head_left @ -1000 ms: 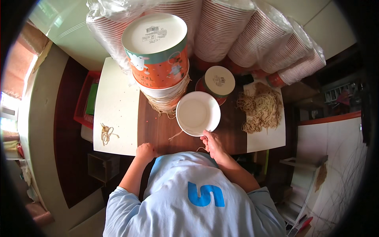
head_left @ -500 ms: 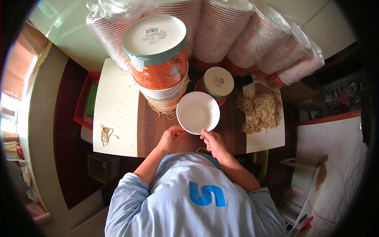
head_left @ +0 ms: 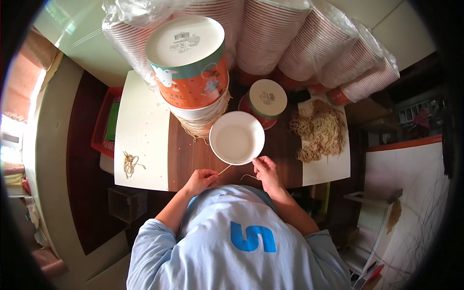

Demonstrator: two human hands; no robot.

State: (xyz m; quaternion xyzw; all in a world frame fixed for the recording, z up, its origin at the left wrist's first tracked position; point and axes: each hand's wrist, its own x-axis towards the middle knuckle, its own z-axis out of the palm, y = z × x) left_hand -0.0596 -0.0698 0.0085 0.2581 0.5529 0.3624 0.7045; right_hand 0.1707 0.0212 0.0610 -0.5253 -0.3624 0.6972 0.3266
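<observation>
Near-left of the white bucket (head_left: pixel 237 138), the left hand (head_left: pixel 202 181) pinches a cord (head_left: pixel 224 169) (running straight bucketward); whether the right hand (head_left: pixel 267 172), at its near-right rim, pinches anything, I cannot tell.

Looks mostly like daylight from the left, blown out at the bright white window opening (head_left: pixel 12 124). Throws glare on the glossy pale-green panel (head_left: pixel 92 34), leaves soft shading inside the round white paper tub (head_left: pixel 236 137). Goes murky under the brown wood-grain tabletop (head_left: pixel 191 159). Bends hard toward the black fisheye border (head_left: pixel 454 270).
</observation>
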